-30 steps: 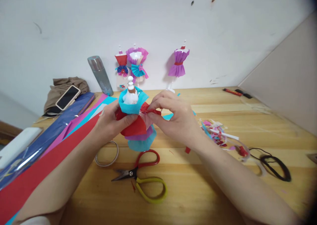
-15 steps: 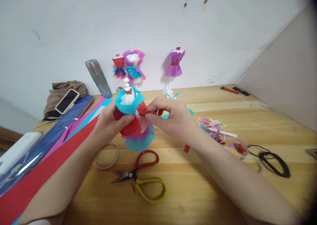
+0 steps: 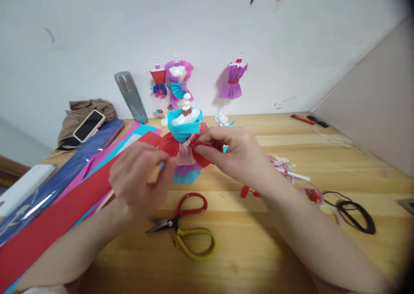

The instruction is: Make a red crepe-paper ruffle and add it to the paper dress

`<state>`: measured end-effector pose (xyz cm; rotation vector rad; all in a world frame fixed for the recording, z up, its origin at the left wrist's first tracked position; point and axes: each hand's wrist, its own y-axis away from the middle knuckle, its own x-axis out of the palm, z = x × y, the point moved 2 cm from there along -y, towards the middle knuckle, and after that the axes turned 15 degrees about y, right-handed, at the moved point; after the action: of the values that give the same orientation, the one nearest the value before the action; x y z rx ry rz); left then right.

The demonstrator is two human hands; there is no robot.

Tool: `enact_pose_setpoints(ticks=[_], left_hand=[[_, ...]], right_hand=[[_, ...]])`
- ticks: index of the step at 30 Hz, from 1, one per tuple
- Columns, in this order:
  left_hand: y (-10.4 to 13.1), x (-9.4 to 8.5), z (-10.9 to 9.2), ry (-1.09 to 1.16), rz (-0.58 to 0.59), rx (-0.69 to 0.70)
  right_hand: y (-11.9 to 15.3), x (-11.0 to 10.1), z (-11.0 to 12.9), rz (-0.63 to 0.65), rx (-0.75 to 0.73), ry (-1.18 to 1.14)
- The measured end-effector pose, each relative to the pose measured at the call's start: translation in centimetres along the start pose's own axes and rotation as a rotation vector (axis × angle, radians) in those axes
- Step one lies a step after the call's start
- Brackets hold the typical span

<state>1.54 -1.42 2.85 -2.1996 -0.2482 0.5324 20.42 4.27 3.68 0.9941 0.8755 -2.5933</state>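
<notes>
A small white dress-form mannequin (image 3: 186, 115) stands in front of me. It wears a layered crepe-paper dress (image 3: 186, 153), blue at the top and hem, red at the sides, pale pink in front. My right hand (image 3: 231, 149) pinches a red paper strip (image 3: 201, 143) at the dress's waist. Left of the dress, my left hand (image 3: 140, 177) is blurred, with its fingers curled; whether anything is in them I cannot make out. Scissors (image 3: 173, 223) with one red and one yellow handle lie below the dress, blades toward the left.
Colored paper sheets (image 3: 64, 216) and a blue packet (image 3: 93, 145) lie at left, by a phone (image 3: 89, 126) and a flask (image 3: 131, 96). Three dressed mannequins line the wall, one in purple (image 3: 233, 82). Paper scraps (image 3: 287, 169) and a black cord (image 3: 359, 216) lie at right.
My left hand has let go of the dress and moved down and left. The dress now faces me more squarely. The white ring near the scissors is no longer visible.
</notes>
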Motion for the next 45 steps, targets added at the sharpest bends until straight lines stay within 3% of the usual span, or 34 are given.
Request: enact_pose_setpoints(ticks=[2, 4, 7, 9, 13, 19, 25, 34, 45], left_hand=[[1.4, 1.2, -0.5, 0.163, 0.229, -0.271], [2.9, 2.5, -0.4, 0.340, 0.380, -0.633], [4.6, 3.8, 0.3, 0.642, 0.337, -1.067], [5.2, 4.2, 0.7, 0.806, 0.192, -1.191], [5.7, 4.4, 0.5, 0.981, -0.036, -1.212], [4.9, 4.5, 0.0, 1.118, -0.132, -1.143], [3.9, 4.5, 1.4, 1.099, -0.246, -1.037], [3.2, 5.4, 2.2, 1.063, -0.237, -1.035], [3.2, 5.4, 3.1, 1.047, -0.210, -1.010]], right_hand=[[-0.1, 0.2, -0.1, -0.003, 0.018, -0.019], [-0.3, 0.4, -0.2, -0.009, 0.038, -0.041], [-0.4, 0.6, -0.4, -0.025, 0.059, -0.066], [-0.4, 0.7, -0.4, -0.032, 0.072, -0.066], [-0.2, 0.7, -0.3, -0.027, 0.083, -0.045], [0.2, 0.6, 0.4, -0.029, 0.065, -0.023], [0.1, 1.1, 0.5, -0.026, 0.117, -0.102], [0.1, 1.4, 0.1, -0.039, 0.123, -0.108], [-0.2, 0.9, -1.0, -0.087, 0.250, -0.260]])
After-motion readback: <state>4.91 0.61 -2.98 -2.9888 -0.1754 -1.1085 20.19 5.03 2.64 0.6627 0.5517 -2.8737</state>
